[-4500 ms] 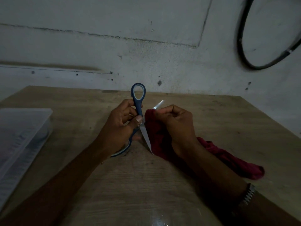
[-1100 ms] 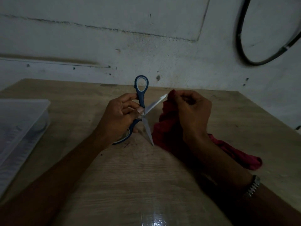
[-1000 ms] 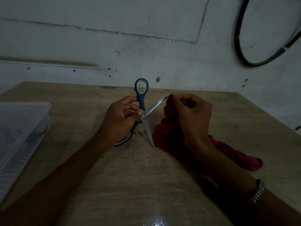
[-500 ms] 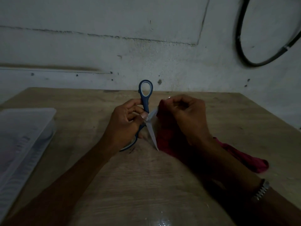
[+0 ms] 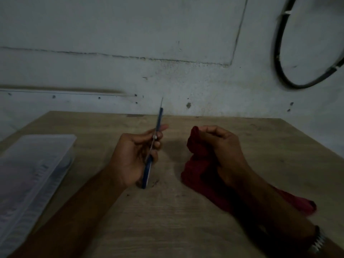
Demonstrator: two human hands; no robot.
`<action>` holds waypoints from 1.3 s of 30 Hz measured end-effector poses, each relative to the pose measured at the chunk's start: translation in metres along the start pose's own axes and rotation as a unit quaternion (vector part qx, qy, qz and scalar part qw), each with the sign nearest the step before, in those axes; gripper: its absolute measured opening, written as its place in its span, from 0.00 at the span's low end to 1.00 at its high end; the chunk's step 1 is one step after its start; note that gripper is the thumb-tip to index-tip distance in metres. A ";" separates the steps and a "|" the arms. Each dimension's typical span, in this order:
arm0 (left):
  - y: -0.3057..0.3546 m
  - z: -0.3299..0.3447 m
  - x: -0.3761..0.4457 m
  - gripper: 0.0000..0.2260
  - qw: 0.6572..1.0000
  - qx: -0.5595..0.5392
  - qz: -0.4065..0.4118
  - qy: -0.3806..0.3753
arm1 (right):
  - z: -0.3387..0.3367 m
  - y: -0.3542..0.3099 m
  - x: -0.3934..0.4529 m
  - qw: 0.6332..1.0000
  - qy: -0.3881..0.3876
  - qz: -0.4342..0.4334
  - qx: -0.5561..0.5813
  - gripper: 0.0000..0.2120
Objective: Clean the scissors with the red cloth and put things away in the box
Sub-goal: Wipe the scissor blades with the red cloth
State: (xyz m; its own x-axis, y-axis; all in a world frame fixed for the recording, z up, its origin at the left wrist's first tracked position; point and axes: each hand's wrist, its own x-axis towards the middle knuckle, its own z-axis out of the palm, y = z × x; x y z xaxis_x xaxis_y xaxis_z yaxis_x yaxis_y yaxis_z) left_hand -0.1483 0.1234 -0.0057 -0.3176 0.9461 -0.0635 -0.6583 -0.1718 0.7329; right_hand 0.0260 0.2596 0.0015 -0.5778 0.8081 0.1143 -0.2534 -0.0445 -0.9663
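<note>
Clear lidded box (image 5: 35, 164) sits at far left of the wooden counter (image 5: 167, 220). Left hand (image 5: 134, 155) has its grip closed round the scissors (image 5: 152, 146), seen edge-on and upright, blades apparently together though the dim view makes that hard to confirm. Well apart to the right, right hand (image 5: 223, 148) grips the bunched red cloth (image 5: 201, 164), which trails onto the counter.

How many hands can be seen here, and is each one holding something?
2. The left hand grips the blue scissors, seen edge-on, at the table's middle. The right hand, just to its right, grips the red cloth. None looks hidden.
</note>
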 end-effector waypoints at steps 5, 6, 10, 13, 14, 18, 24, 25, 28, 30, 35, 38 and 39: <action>-0.010 0.010 -0.001 0.10 0.994 0.072 -0.083 0.004 | 0.004 0.002 -0.005 0.992 -0.063 -0.089 -0.070 0.06; -0.010 0.011 -0.001 0.10 0.993 0.076 -0.089 0.006 | -0.001 -0.001 -0.004 0.984 -0.091 -0.095 -0.122 0.05; -0.008 0.008 -0.003 0.14 0.988 0.038 -0.140 -0.042 | -0.027 -0.011 0.008 0.930 -0.206 -0.108 -0.285 0.09; -0.008 0.009 -0.006 0.12 0.983 0.082 -0.156 -0.059 | -0.035 -0.017 0.011 0.888 -0.237 -0.150 -0.365 0.08; -0.008 0.011 -0.008 0.12 0.981 0.099 -0.159 -0.060 | -0.037 -0.017 0.011 0.883 -0.253 -0.142 -0.369 0.08; -0.004 0.011 -0.012 0.13 0.982 0.074 -0.167 -0.052 | -0.041 -0.007 0.015 0.910 -0.271 -0.071 -0.305 0.04; 0.020 0.006 -0.010 0.17 0.994 0.002 -0.106 0.011 | -0.037 -0.006 0.018 0.975 -0.155 -0.027 -0.160 0.10; 0.023 0.004 -0.010 0.19 0.994 -0.045 -0.102 0.003 | -0.035 -0.005 0.018 0.980 -0.144 -0.013 -0.139 0.10; 0.025 -0.005 -0.010 0.24 0.981 -0.170 -0.076 -0.045 | -0.025 -0.001 0.015 0.989 -0.110 0.018 -0.093 0.09; 0.025 -0.009 -0.008 0.27 0.969 -0.231 -0.045 -0.067 | -0.020 0.001 0.013 0.993 -0.092 0.032 -0.065 0.10; 0.013 -0.002 -0.005 0.24 0.981 -0.179 0.062 -0.048 | -0.001 0.007 0.004 0.996 -0.062 0.071 -0.005 0.15; 0.006 0.006 0.001 0.17 0.988 0.028 0.132 0.079 | 0.003 0.009 0.000 0.995 -0.069 0.046 -0.055 0.15; 0.003 0.006 0.003 0.14 0.981 0.066 0.146 0.105 | 0.004 0.009 -0.001 0.994 -0.074 0.031 -0.081 0.13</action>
State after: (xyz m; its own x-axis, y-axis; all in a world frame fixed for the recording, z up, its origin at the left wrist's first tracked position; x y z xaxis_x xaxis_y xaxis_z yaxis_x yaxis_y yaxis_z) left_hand -0.1475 0.1277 0.0008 -0.6228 0.7816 0.0344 -0.4278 -0.3770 0.8215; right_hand 0.0215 0.2566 -0.0061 -0.6984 0.7117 0.0753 -0.0934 0.0136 -0.9955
